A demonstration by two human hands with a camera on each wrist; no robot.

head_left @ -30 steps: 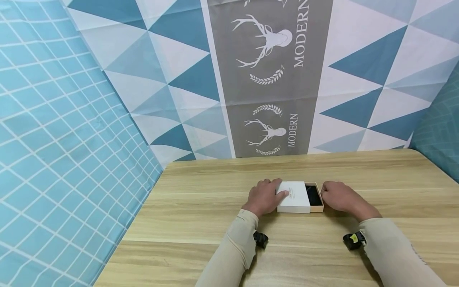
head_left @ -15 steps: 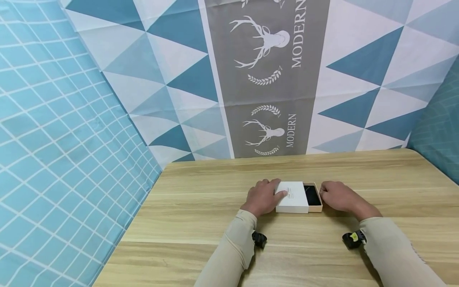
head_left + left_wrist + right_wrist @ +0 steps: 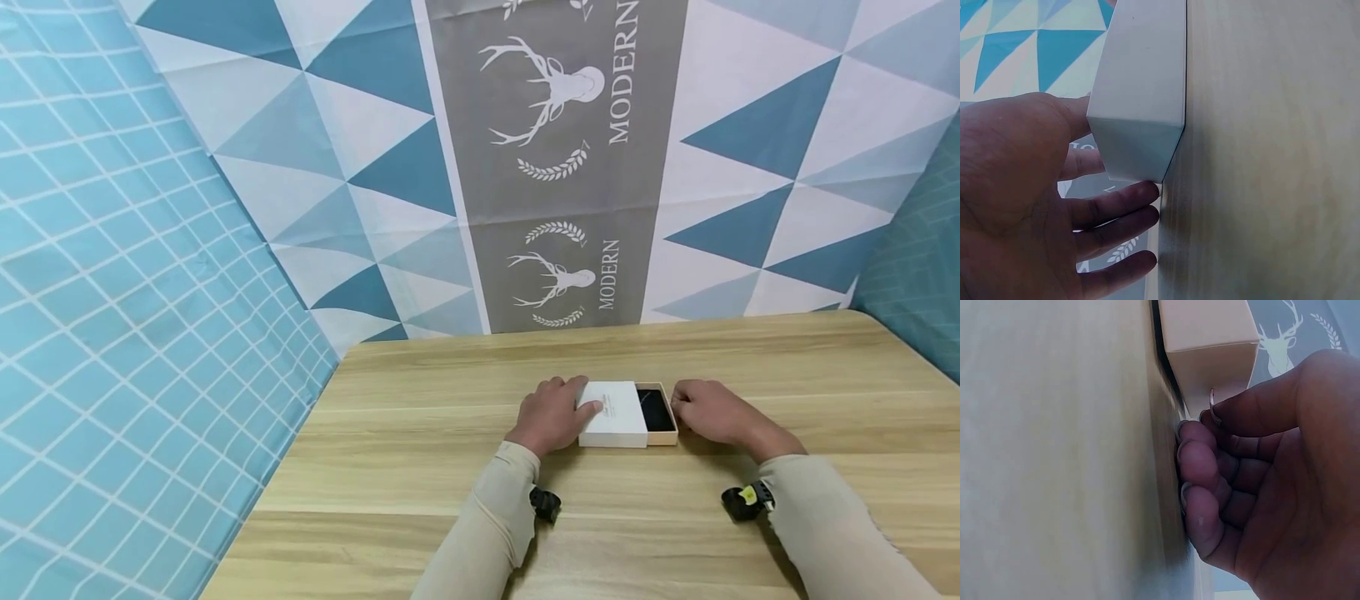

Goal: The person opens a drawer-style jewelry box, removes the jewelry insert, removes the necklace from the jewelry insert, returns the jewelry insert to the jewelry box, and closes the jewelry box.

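A small white jewelry box (image 3: pixel 615 425) lies on the table, its sleeve printed with small lettering. The drawer (image 3: pixel 663 438) sticks partly out of the sleeve's right side, showing a black insert (image 3: pixel 656 408). With thumb on top and fingers at the far left side, my left hand (image 3: pixel 550 414) holds the sleeve; the left wrist view shows its lower fingers spread below the sleeve (image 3: pixel 1138 69). My right hand (image 3: pixel 712 410) is at the drawer's outer end. In the right wrist view its thumb and forefinger pinch at the drawer's end face (image 3: pixel 1210 369), other fingers curled. What lies between them is mostly hidden.
The wooden table (image 3: pixel 375 467) reaches back to a wall cloth (image 3: pixel 570 192) with triangles and deer heads. A blue checked cloth (image 3: pixel 135 317) hangs along the left side. A teal cloth (image 3: pixel 915 250) borders the right. Dark camera mounts sit under both wrists.
My right hand has shifted very slightly to the right, and the drawer seems a touch farther out. My left hand keeps its hold on the sleeve.
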